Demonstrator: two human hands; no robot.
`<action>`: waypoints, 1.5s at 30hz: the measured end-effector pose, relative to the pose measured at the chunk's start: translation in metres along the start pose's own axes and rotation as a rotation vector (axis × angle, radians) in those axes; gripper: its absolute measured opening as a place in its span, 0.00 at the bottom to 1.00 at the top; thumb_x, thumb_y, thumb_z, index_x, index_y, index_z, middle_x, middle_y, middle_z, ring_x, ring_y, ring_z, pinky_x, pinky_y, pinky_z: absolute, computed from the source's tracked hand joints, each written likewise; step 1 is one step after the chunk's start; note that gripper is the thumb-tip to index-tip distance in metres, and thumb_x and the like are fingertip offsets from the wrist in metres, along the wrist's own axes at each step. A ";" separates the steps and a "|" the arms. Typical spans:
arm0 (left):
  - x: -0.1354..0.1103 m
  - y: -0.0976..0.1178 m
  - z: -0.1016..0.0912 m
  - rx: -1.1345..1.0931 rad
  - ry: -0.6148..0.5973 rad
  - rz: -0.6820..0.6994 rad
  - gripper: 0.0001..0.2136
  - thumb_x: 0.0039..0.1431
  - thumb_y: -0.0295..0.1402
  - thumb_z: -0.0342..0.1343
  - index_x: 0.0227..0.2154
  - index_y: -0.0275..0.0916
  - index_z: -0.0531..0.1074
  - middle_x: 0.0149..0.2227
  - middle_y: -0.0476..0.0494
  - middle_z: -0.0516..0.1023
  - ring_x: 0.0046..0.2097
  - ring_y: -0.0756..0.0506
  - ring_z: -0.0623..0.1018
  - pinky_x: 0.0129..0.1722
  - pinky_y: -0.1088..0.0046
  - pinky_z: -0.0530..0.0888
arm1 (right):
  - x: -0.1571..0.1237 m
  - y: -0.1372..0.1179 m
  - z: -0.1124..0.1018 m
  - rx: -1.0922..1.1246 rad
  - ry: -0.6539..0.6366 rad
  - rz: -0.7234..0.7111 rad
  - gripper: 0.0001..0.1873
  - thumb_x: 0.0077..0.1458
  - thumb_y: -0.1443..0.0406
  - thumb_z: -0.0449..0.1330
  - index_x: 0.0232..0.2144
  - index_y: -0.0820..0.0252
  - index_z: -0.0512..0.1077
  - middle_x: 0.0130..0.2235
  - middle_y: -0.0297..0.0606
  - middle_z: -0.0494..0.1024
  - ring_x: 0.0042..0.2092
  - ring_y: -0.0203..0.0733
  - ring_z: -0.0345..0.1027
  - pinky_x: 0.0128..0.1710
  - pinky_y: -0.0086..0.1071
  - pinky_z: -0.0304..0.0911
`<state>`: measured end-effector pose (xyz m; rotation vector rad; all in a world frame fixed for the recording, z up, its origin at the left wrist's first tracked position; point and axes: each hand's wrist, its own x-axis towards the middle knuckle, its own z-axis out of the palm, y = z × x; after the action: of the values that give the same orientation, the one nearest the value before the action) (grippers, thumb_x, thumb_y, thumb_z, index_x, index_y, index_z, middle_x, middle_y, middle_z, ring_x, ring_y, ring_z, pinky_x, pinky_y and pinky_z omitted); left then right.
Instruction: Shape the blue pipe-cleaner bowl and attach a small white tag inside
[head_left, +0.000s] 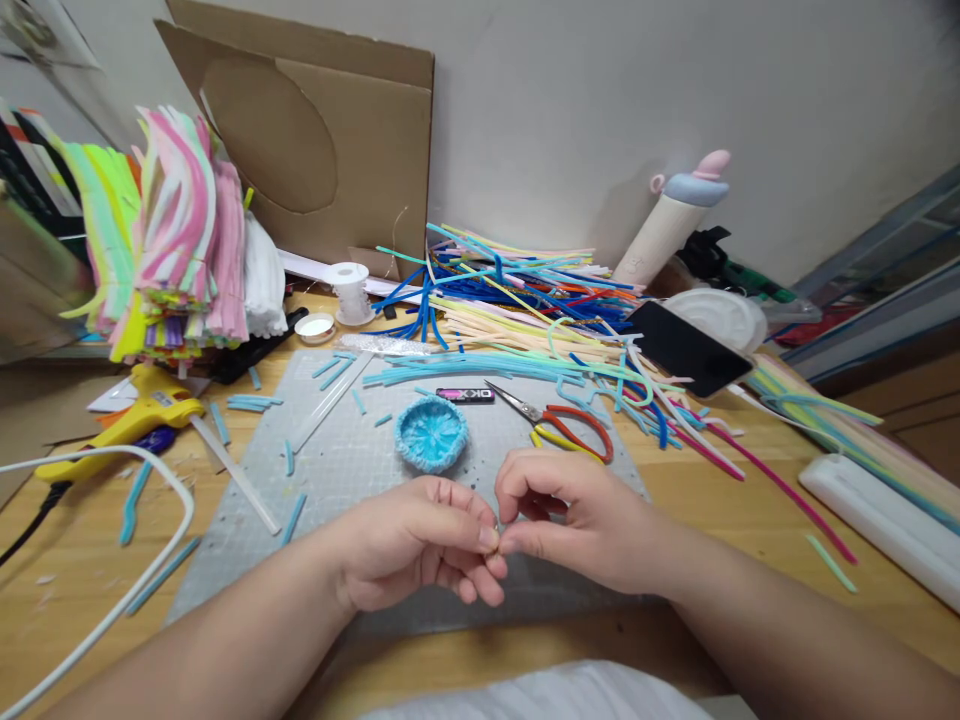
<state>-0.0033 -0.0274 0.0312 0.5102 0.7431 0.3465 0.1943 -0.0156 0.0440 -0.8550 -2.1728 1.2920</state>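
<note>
My left hand (435,540) and my right hand (570,515) meet over the front of the grey cutting mat (247,520). Between thumb and finger of the left hand is something tiny, mostly hidden, that I cannot make out. The right thumb and index finger pinch at the same spot. Just beyond the hands, a small round bowl shape of blue pipe cleaner (431,435) sits on the mat. Scissors (551,415) with red and yellow handles lie behind the right hand, blades pointing left. A dark label strip with pink marking (465,396) lies beside their tips.
Loose pipe cleaners (517,300) pile up along the wall. A yellow glue gun (124,425) with its cord lies left, near cut blue pieces and clear glue sticks (236,475). A black phone (686,350), white bottle (667,225) and white power strip (877,525) are on the right.
</note>
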 end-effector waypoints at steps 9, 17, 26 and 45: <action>-0.001 0.000 -0.001 0.060 -0.012 -0.026 0.08 0.39 0.31 0.65 0.22 0.33 0.73 0.22 0.48 0.78 0.22 0.52 0.78 0.22 0.82 0.71 | 0.003 0.000 -0.005 0.041 -0.075 -0.088 0.03 0.57 0.70 0.60 0.35 0.62 0.74 0.32 0.33 0.75 0.35 0.31 0.67 0.35 0.23 0.60; 0.002 -0.002 -0.004 0.067 -0.006 -0.072 0.08 0.38 0.30 0.65 0.22 0.33 0.73 0.21 0.48 0.78 0.21 0.52 0.77 0.21 0.82 0.70 | 0.003 0.008 -0.006 0.004 -0.118 -0.169 0.04 0.58 0.68 0.60 0.36 0.62 0.75 0.33 0.36 0.77 0.36 0.34 0.69 0.37 0.26 0.62; 0.002 -0.004 -0.005 0.074 0.016 -0.067 0.08 0.37 0.30 0.65 0.20 0.33 0.72 0.20 0.48 0.78 0.20 0.52 0.76 0.20 0.82 0.70 | 0.004 0.010 -0.005 -0.073 -0.122 -0.239 0.04 0.59 0.67 0.59 0.33 0.62 0.74 0.31 0.36 0.76 0.34 0.34 0.69 0.35 0.26 0.62; -0.007 -0.006 0.013 1.067 0.623 1.047 0.03 0.56 0.27 0.57 0.28 0.39 0.70 0.26 0.49 0.72 0.29 0.50 0.71 0.30 0.75 0.68 | -0.002 -0.003 0.004 -0.318 0.392 -0.290 0.06 0.55 0.73 0.57 0.28 0.59 0.69 0.23 0.31 0.70 0.25 0.32 0.63 0.25 0.26 0.59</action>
<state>0.0013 -0.0399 0.0396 1.8769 1.2055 1.1256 0.1921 -0.0205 0.0445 -0.7933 -2.1070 0.5901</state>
